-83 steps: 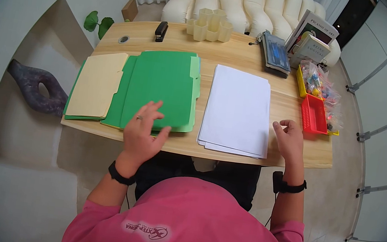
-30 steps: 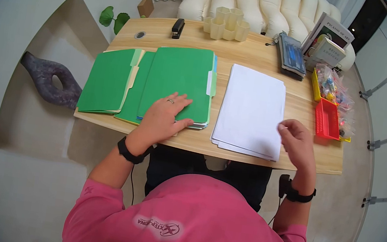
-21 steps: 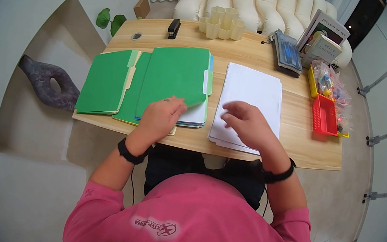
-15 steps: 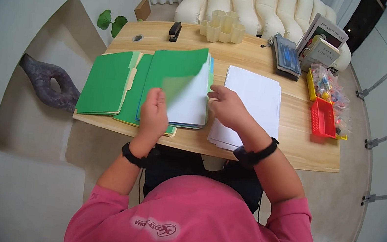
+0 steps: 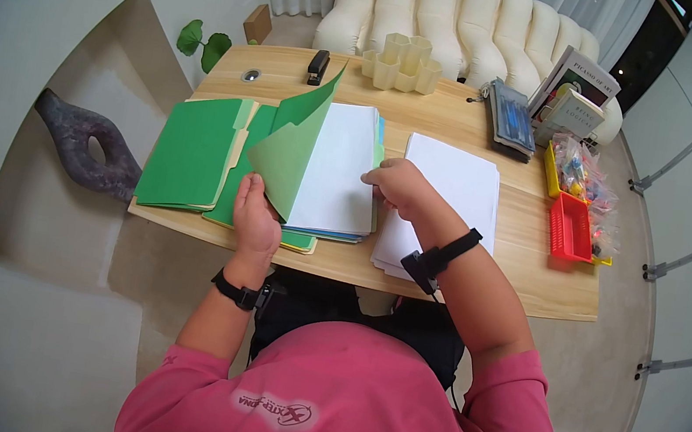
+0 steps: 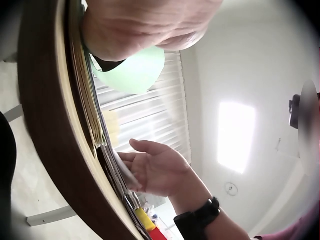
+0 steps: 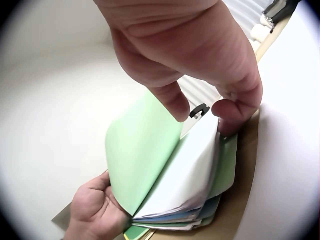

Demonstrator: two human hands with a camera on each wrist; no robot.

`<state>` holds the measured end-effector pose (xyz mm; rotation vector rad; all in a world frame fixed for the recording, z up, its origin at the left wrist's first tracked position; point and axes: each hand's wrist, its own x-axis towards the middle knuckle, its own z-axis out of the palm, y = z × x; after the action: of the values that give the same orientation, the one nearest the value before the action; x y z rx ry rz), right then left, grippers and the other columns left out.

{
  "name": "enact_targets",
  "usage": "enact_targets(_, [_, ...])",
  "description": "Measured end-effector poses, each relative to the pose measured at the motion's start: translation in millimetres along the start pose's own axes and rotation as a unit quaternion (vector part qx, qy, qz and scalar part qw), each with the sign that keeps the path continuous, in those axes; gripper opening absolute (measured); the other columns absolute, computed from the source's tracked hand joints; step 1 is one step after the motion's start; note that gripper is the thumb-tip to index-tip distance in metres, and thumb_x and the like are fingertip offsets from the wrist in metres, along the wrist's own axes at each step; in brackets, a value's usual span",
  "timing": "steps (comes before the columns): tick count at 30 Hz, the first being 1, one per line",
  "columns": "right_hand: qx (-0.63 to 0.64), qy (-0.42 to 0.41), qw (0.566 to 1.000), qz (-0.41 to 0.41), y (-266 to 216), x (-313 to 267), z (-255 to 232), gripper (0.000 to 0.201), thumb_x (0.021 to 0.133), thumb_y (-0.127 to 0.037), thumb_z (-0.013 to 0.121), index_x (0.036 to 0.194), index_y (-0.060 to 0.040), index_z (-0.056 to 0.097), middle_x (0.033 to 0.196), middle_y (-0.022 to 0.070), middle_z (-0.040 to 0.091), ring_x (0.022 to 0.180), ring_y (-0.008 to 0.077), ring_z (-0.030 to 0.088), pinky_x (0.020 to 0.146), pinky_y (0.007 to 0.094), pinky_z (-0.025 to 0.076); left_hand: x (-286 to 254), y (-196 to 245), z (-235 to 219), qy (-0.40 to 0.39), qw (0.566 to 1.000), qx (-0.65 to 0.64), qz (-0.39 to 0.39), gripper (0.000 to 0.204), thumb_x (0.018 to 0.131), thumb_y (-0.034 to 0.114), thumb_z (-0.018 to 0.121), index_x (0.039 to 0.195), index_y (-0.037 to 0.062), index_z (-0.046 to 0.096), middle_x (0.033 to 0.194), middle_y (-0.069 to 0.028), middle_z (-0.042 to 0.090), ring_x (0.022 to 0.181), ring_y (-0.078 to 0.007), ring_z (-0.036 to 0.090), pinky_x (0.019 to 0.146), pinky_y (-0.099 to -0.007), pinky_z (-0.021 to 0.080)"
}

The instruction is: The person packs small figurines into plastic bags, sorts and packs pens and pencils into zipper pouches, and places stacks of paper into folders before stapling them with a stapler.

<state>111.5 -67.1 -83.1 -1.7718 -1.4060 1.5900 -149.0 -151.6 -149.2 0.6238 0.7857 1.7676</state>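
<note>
The left hand (image 5: 257, 219) supports the lower corner of a raised green folder cover (image 5: 297, 152), its fingers behind the cover in the right wrist view. White sheets (image 5: 340, 166) lie inside, over blue and green edges. At their right edge is the right hand (image 5: 403, 187); its curled fingers (image 7: 232, 117) touch the sheet edge, while its thumb (image 7: 172, 102) stands apart above the paper. A separate white paper stack (image 5: 458, 174) lies to the right, partly under the right forearm. Another green folder (image 5: 191, 150) lies on the far left.
A black stapler (image 5: 318, 67) and pale hexagonal holders (image 5: 402, 69) stand at the back of the table (image 5: 232, 85). A pen pouch (image 5: 510, 120), upright books (image 5: 572, 84), a red basket (image 5: 571, 228) and a yellow tray with bagged items (image 5: 551, 170) are on the right.
The top green folder cover has lifted and folded toward the left, exposing white sheets. The left hand has moved left with it; the right hand has crossed left to the sheets' right edge.
</note>
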Motion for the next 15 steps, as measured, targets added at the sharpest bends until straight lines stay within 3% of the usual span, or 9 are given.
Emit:
enact_targets(1, [0.000, 0.002, 1.000, 0.000, -2.3, 0.7, -0.4, 0.046, 0.091, -0.020, 0.080, 0.124, 0.0084, 0.067, 0.105, 0.0190, 0.074, 0.086, 0.0303, 0.071, 0.074, 0.0409, 0.056, -0.9, -0.5, 0.2, -0.009, 1.000, -0.001, 0.002, 0.024, 0.118, 0.024, 0.049, 0.122, 0.0042, 0.062, 0.119, -0.0063, 0.071, 0.108, -0.0166, 0.067, 0.095, -0.0333, 0.056])
enact_targets(3, [0.072, -0.013, 0.997, 0.034, -10.2, -0.1, 4.3, 0.021, 0.094, -0.020, 0.080, 0.093, -0.0012, 0.071, 0.083, 0.0091, 0.067, 0.063, 0.0174, 0.056, 0.052, 0.0345, 0.040, -1.2, -1.1, 1.4, -0.010, 1.000, -0.003, 0.006, 0.024, 0.118, 0.024, 0.049, 0.122, 0.0042, 0.062, 0.119, -0.0064, 0.071, 0.109, -0.0167, 0.067, 0.095, -0.0333, 0.056])
enact_targets(7, [0.113, -0.025, 0.993, 0.014, -21.8, -5.9, 20.3, 0.021, 0.094, -0.020, 0.081, 0.096, -0.0010, 0.072, 0.082, 0.0089, 0.066, 0.062, 0.0175, 0.056, 0.051, 0.0349, 0.038, -0.8, -4.0, 0.9, -0.002, 1.000, -0.001, 0.015, 0.024, 0.118, 0.023, 0.049, 0.122, 0.0044, 0.062, 0.121, -0.0065, 0.071, 0.110, -0.0165, 0.067, 0.095, -0.0334, 0.056])
enact_targets(9, [0.118, -0.026, 0.993, 0.016, -15.2, 7.4, 27.4, 0.035, 0.094, -0.016, 0.079, 0.120, 0.0042, 0.068, 0.091, 0.0131, 0.070, 0.071, 0.0239, 0.066, 0.055, 0.0369, 0.047, -0.8, -4.7, 0.5, 0.003, 1.000, 0.000, 0.021, 0.023, 0.118, 0.023, 0.049, 0.121, 0.0047, 0.062, 0.120, -0.0060, 0.070, 0.109, -0.0163, 0.067, 0.095, -0.0335, 0.055])
enact_targets(12, [0.090, 0.002, 0.996, -0.022, 1.6, 23.2, 28.7, 0.036, 0.091, -0.014, 0.079, 0.120, 0.0057, 0.069, 0.093, 0.0142, 0.073, 0.069, 0.0231, 0.067, 0.055, 0.0364, 0.050, -4.2, -0.1, 7.1, 0.015, 0.999, -0.004, 0.034, 0.021, 0.117, 0.023, 0.050, 0.120, 0.0057, 0.062, 0.118, -0.0046, 0.069, 0.108, -0.0155, 0.066, 0.095, -0.0332, 0.055])
enact_targets(15, [0.051, 0.038, 0.995, -0.073, -5.6, -9.1, 5.6, 0.037, 0.089, -0.013, 0.079, 0.119, 0.0070, 0.071, 0.094, 0.0154, 0.075, 0.067, 0.0229, 0.068, 0.056, 0.0366, 0.052, -3.7, 0.2, 11.3, 0.030, 0.998, -0.011, 0.048, 0.019, 0.117, 0.023, 0.050, 0.119, 0.0068, 0.062, 0.116, -0.0031, 0.068, 0.106, -0.0143, 0.065, 0.095, -0.0318, 0.054])
